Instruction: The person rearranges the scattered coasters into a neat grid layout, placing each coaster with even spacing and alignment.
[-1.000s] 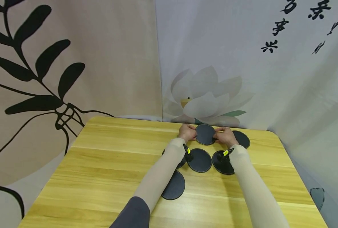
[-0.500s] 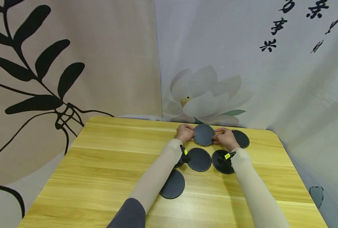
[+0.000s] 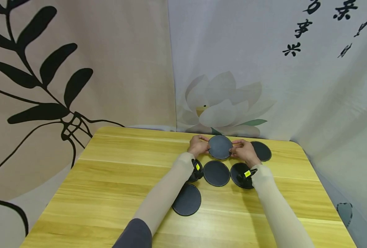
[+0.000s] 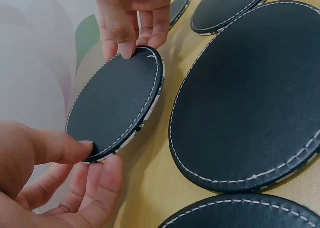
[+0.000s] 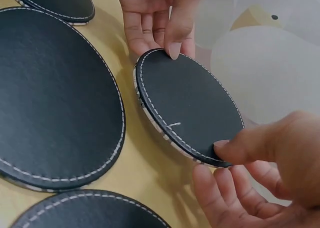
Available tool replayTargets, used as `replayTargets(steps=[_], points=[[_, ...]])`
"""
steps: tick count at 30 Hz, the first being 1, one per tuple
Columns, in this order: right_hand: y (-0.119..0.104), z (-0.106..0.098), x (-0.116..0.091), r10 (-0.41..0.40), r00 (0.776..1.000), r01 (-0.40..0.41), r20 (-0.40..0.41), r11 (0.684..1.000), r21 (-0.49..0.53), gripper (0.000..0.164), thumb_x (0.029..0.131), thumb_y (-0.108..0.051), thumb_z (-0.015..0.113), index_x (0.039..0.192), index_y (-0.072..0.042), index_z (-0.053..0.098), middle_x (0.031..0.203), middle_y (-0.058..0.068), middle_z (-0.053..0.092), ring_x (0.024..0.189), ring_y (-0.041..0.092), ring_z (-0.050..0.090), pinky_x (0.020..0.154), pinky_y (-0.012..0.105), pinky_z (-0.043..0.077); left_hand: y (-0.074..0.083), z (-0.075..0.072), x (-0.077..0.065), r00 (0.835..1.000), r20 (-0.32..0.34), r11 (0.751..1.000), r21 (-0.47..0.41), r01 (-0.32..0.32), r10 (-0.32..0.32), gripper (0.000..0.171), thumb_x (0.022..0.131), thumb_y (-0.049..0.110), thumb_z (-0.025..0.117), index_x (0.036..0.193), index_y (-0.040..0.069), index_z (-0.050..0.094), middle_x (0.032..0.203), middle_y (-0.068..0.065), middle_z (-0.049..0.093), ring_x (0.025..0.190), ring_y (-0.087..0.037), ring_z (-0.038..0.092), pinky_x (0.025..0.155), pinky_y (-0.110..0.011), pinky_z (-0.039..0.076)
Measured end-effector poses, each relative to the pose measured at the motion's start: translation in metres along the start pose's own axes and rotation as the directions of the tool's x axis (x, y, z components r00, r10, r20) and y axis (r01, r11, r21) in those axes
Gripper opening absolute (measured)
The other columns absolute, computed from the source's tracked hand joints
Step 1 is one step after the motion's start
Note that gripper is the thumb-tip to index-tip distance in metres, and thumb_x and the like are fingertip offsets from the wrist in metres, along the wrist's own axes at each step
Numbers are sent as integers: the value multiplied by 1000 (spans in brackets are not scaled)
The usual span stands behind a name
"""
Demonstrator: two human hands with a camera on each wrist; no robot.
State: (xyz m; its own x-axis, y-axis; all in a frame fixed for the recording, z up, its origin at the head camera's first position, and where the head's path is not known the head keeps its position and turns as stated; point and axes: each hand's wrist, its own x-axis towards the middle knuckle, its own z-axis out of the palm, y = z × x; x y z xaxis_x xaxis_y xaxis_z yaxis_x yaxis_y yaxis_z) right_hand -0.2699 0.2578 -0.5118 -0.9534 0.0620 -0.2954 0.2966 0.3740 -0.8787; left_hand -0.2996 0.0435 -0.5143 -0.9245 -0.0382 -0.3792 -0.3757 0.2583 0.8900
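Your left hand (image 3: 197, 145) and right hand (image 3: 246, 151) pinch opposite edges of a black, round, leather-look coaster with white stitching (image 3: 219, 147), just right of centre in the head view. It has just shifted slightly leftward, tilted above the yellow wood-grained table (image 3: 124, 172), so it seems not yet settled. Five similar black coasters (image 3: 216, 173) lie below and right; no containers show.

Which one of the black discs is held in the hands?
The far disc between the left hand and the right hand: both pinch its rim. The other discs lie on the table.
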Motion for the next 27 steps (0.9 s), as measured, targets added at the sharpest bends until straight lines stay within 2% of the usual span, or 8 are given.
replayTargets(steps=[10, 16, 22, 27], points=[[1, 2, -10, -31, 1000, 31, 6, 999, 18, 47, 96, -5, 69, 139, 0, 52, 111, 15, 63, 84, 20, 71, 82, 37, 64, -3, -10, -12, 996, 42, 997, -19, -75, 76, 24, 85, -2, 73, 104, 12, 71, 82, -6, 68, 68, -27, 72, 70, -37, 64], [-2, 5, -18, -38, 999, 38, 2, 999, 22, 43, 98, -8, 65, 139, -1, 52, 115, 16, 59, 89, 24, 71, 86, 41, 64, -4, -15, -20, 994, 50, 994, -66, -90, 93, 25, 84, -4, 72, 104, 10, 72, 75, -5, 64, 69, -28, 70, 77, -43, 65], [-2, 6, -27, -61, 998, 60, 9, 997, 43, 45, 97, -7, 66, 139, 1, 52, 118, 19, 57, 87, 24, 72, 89, 45, 63, -7, -19, -27, 993, 70, 992, -82, -92, 98, 24, 85, 0, 74, 107, 10, 71, 76, -6, 64, 77, -33, 72, 82, -45, 64], [1, 9, -33, -71, 997, 70, 16, 996, 51, 45, 97, -8, 68, 139, 0, 53, 117, 17, 57, 86, 23, 72, 88, 43, 63, -12, -24, -32, 991, 81, 992, -81, -98, 105, 24, 86, 0, 74, 108, 10, 71, 81, -10, 67, 83, -37, 73, 82, -46, 64]])
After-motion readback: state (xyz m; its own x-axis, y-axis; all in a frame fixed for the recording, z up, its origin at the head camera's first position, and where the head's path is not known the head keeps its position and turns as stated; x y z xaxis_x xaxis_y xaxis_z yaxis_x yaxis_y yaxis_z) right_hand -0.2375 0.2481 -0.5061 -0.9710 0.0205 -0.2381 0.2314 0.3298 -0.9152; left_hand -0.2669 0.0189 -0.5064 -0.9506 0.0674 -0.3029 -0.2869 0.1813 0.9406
